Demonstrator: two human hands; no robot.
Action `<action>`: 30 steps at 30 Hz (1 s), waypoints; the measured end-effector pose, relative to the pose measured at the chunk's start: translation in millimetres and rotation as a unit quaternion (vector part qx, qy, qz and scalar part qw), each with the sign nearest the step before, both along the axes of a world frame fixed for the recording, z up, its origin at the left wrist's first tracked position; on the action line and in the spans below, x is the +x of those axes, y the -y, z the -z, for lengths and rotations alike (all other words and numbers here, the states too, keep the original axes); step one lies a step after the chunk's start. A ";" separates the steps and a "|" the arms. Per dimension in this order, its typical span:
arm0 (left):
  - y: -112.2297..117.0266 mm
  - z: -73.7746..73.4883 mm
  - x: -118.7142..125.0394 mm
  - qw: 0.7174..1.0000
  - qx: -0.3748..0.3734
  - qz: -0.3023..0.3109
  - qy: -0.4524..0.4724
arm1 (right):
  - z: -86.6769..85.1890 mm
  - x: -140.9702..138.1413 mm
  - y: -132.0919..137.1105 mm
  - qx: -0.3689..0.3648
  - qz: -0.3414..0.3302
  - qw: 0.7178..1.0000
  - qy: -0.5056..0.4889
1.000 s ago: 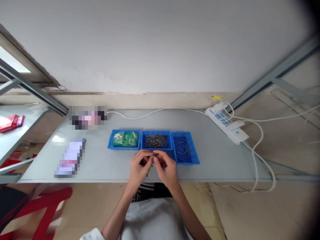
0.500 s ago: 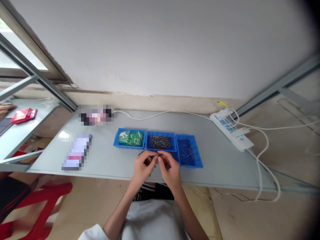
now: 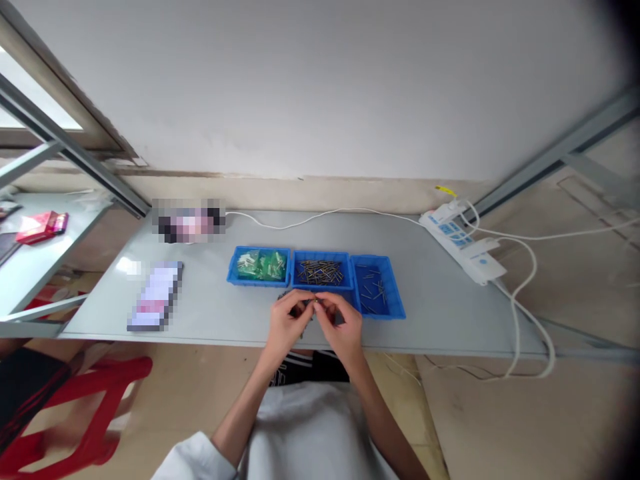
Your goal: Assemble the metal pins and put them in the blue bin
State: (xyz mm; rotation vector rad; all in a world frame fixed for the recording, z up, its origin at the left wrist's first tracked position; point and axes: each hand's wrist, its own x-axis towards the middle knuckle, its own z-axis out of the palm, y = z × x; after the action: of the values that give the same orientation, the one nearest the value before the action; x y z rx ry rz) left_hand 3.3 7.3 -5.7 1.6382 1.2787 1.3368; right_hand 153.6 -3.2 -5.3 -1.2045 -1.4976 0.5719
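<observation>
My left hand (image 3: pixel 287 323) and my right hand (image 3: pixel 343 327) meet at the fingertips just above the grey table's (image 3: pixel 440 320) front edge. Both pinch a small metal pin (image 3: pixel 315 304) between them. Directly behind the hands stand three blue trays in a row. The left tray (image 3: pixel 259 266) holds green and pale parts. The middle tray (image 3: pixel 320 271) is heaped with several thin metal pins. The right tray (image 3: pixel 377 294) holds a few scattered pins. A few dark pins lie on the table under my left hand, partly hidden.
A white power strip (image 3: pixel 463 249) with white cables lies at the table's far right. A phone-like flat object (image 3: pixel 156 295) lies at the left, a blurred item (image 3: pixel 187 221) behind it. A red stool (image 3: pixel 90 413) stands lower left. A red box (image 3: pixel 40 225) rests on a neighbouring table.
My hands stay pinched together in front of the middle tray; the view has shifted slightly, and the fingertips have closed tighter round the small pin.
</observation>
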 end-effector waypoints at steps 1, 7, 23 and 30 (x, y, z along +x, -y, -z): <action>-0.3 -0.2 0.0 1.000 0.003 0.003 0.000 | 0.4 -0.1 0.3 0.003 -0.002 1.000 0.002; 2.0 -3.8 1.8 0.999 -0.014 -0.017 0.028 | -2.4 -2.8 -2.0 0.040 0.009 0.999 0.009; 9.0 -5.9 0.2 0.983 -0.082 -0.115 0.113 | 3.2 3.0 10.4 -0.019 0.033 0.968 0.247; 7.6 -7.4 0.8 0.983 -0.090 -0.113 0.110 | 5.6 5.9 3.0 -0.035 -0.045 0.956 0.286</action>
State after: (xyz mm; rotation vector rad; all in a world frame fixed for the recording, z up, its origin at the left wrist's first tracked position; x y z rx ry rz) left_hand 4.1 -0.3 1.7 1.2154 1.4348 1.4435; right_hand 159.5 -6.2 -10.9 -1.4397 -2.0392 0.3481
